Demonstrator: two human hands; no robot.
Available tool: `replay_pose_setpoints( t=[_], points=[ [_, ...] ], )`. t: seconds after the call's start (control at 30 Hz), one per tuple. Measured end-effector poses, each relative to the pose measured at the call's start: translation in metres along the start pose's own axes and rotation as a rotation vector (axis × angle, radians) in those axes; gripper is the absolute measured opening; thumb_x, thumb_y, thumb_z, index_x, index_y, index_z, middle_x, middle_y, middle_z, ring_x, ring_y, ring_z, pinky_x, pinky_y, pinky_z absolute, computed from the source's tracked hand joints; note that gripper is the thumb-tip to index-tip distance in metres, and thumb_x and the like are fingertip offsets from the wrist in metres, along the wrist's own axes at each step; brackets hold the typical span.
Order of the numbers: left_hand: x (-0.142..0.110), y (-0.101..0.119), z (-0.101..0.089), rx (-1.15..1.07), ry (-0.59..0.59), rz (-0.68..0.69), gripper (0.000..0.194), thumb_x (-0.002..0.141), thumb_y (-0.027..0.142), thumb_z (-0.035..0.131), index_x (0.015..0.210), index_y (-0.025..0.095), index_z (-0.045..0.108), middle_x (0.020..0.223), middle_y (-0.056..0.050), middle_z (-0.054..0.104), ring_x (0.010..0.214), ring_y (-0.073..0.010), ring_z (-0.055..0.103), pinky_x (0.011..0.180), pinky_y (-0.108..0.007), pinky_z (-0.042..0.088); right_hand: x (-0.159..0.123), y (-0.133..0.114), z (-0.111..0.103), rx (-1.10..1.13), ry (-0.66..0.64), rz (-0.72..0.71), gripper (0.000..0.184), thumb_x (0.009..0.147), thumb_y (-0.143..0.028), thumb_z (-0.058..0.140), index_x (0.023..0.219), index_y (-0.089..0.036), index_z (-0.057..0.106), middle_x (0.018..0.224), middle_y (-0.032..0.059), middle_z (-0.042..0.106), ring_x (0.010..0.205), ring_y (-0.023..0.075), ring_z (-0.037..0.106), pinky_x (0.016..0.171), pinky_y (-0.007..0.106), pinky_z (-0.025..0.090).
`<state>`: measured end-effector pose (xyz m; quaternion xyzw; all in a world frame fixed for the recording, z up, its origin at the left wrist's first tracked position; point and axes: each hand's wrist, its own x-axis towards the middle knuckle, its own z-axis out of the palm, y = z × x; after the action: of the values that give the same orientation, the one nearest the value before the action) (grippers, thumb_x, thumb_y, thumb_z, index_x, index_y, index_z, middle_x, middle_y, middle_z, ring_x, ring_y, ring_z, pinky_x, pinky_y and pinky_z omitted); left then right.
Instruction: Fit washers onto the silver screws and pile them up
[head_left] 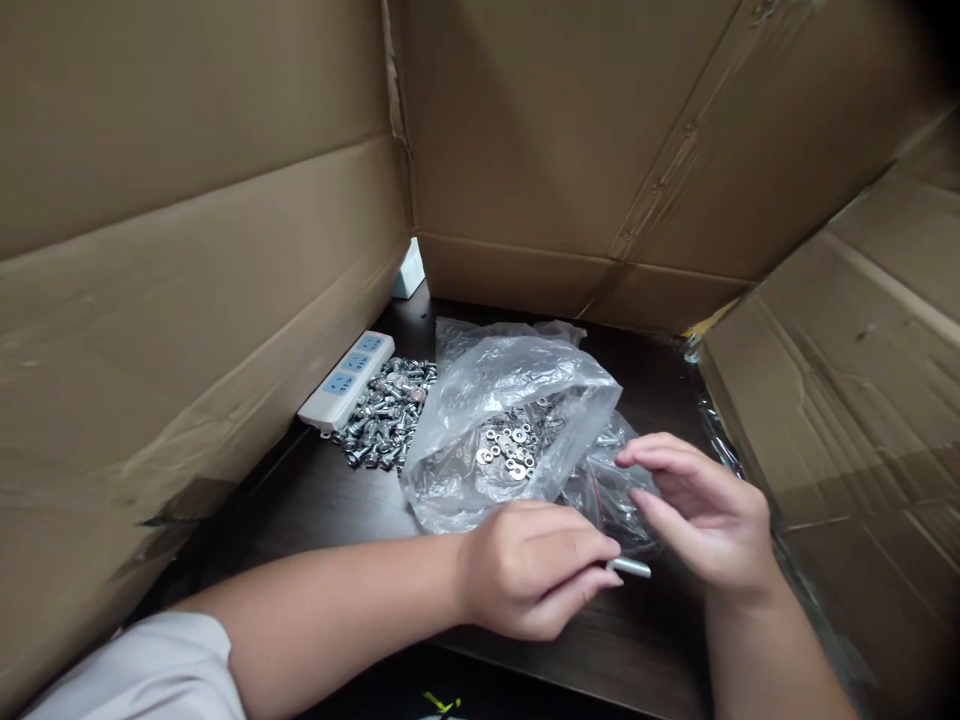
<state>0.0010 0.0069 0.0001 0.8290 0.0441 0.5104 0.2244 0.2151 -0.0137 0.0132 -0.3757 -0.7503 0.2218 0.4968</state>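
Cardboard walls (187, 300) hem in a dark worktop (330, 500) — power strip (346, 382), loose bolts (384, 412), bag of washers (502, 430). Left hand (536, 570) pinches a small silver bolt (628, 568) near the front edge; right hand (701, 515) open beside it.

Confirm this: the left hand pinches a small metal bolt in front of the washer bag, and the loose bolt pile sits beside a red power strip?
Not quite. In the head view the power strip is white, not red. The left hand does pinch the metal bolt before the washer bag, bolt pile beside the strip.
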Motion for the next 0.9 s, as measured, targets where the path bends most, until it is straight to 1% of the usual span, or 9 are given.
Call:
replay_pose_setpoints(
  t=[0.07, 0.13, 0.23, 0.33, 0.43, 0.53, 0.63, 0.77, 0.9],
  points=[
    [0.0, 0.001, -0.001, 0.024, -0.004, 0.044, 0.019, 0.082, 0.01, 0.063, 0.099, 0.004, 0.061, 0.079, -0.013, 0.071, 0.07, -0.0154, 0.067, 0.066, -0.024, 0.056, 0.007, 0.0, 0.0, -0.07, 0.02, 0.013, 0.036, 0.082, 0.0, 0.059, 0.111, -0.02, 0.063, 0.103, 0.0104, 0.062, 0.098, 0.0238, 0.06, 0.079, 0.038, 0.053],
    [0.001, 0.002, -0.003, 0.064, 0.001, 0.082, 0.018, 0.082, 0.01, 0.065, 0.099, 0.005, 0.061, 0.079, -0.011, 0.072, 0.07, -0.0151, 0.068, 0.065, -0.024, 0.056, 0.018, -0.002, 0.004, -0.192, -0.038, -0.004, 0.032, 0.082, -0.002, 0.06, 0.109, -0.019, 0.063, 0.102, 0.01, 0.062, 0.095, 0.0226, 0.061, 0.081, 0.037, 0.052],
    [0.001, 0.002, -0.004, 0.124, -0.005, 0.159, 0.015, 0.083, 0.009, 0.063, 0.098, 0.006, 0.062, 0.081, -0.009, 0.073, 0.065, -0.0143, 0.065, 0.056, -0.025, 0.053, 0.041, -0.004, 0.015, -0.343, -0.253, -0.101, 0.028, 0.084, -0.006, 0.059, 0.11, -0.017, 0.061, 0.104, 0.0107, 0.063, 0.094, 0.0211, 0.06, 0.082, 0.035, 0.051],
    [0.0, 0.001, -0.006, 0.125, -0.006, 0.205, 0.016, 0.083, 0.009, 0.06, 0.098, 0.005, 0.062, 0.084, -0.009, 0.074, 0.061, -0.0139, 0.062, 0.049, -0.025, 0.049, 0.062, -0.003, 0.034, -0.452, -0.427, -0.124, 0.018, 0.089, -0.01, 0.052, 0.103, -0.014, 0.063, 0.101, 0.0116, 0.064, 0.092, 0.0206, 0.059, 0.08, 0.033, 0.05],
    [0.001, 0.001, -0.006, 0.115, 0.0, 0.219, 0.013, 0.084, 0.01, 0.059, 0.097, 0.006, 0.063, 0.083, -0.009, 0.074, 0.06, -0.0136, 0.061, 0.05, -0.025, 0.049, 0.076, -0.003, 0.058, -0.723, -0.711, 0.004, 0.015, 0.088, -0.013, 0.052, 0.081, -0.014, 0.065, 0.082, 0.0092, 0.065, 0.076, 0.0195, 0.061, 0.067, 0.029, 0.047],
    [0.002, 0.001, -0.005, 0.119, -0.001, 0.227, 0.011, 0.085, 0.01, 0.059, 0.095, 0.007, 0.063, 0.078, -0.008, 0.074, 0.062, -0.0131, 0.063, 0.055, -0.024, 0.052, 0.08, -0.005, 0.079, -0.906, -0.88, 0.2, 0.016, 0.087, -0.02, 0.056, 0.076, -0.015, 0.066, 0.074, 0.0088, 0.067, 0.068, 0.0204, 0.063, 0.059, 0.028, 0.043],
    [0.002, 0.001, -0.002, 0.111, -0.003, 0.218, 0.01, 0.086, 0.013, 0.061, 0.095, 0.007, 0.063, 0.076, -0.007, 0.073, 0.063, -0.0131, 0.065, 0.059, -0.024, 0.055, 0.076, -0.004, 0.091, -0.947, -0.899, 0.283, 0.018, 0.086, -0.022, 0.056, 0.074, -0.015, 0.067, 0.068, 0.0089, 0.067, 0.063, 0.0218, 0.064, 0.056, 0.029, 0.041],
    [0.0, -0.001, 0.002, 0.08, 0.009, 0.217, 0.013, 0.086, 0.015, 0.062, 0.095, 0.005, 0.063, 0.076, -0.009, 0.073, 0.065, -0.0142, 0.068, 0.062, -0.024, 0.057, 0.066, 0.002, 0.096, -0.959, -0.872, 0.266, 0.02, 0.085, -0.012, 0.051, 0.072, -0.014, 0.066, 0.073, 0.0112, 0.068, 0.066, 0.0227, 0.065, 0.057, 0.03, 0.043],
    [-0.002, -0.002, 0.003, 0.08, 0.007, 0.196, 0.016, 0.084, 0.013, 0.063, 0.099, 0.006, 0.062, 0.08, -0.01, 0.074, 0.07, -0.0154, 0.07, 0.069, -0.025, 0.06, 0.06, 0.002, 0.096, -0.942, -0.835, 0.213, 0.02, 0.082, -0.005, 0.049, 0.077, -0.016, 0.065, 0.074, 0.0103, 0.068, 0.068, 0.0224, 0.065, 0.058, 0.03, 0.043]
  ],
)
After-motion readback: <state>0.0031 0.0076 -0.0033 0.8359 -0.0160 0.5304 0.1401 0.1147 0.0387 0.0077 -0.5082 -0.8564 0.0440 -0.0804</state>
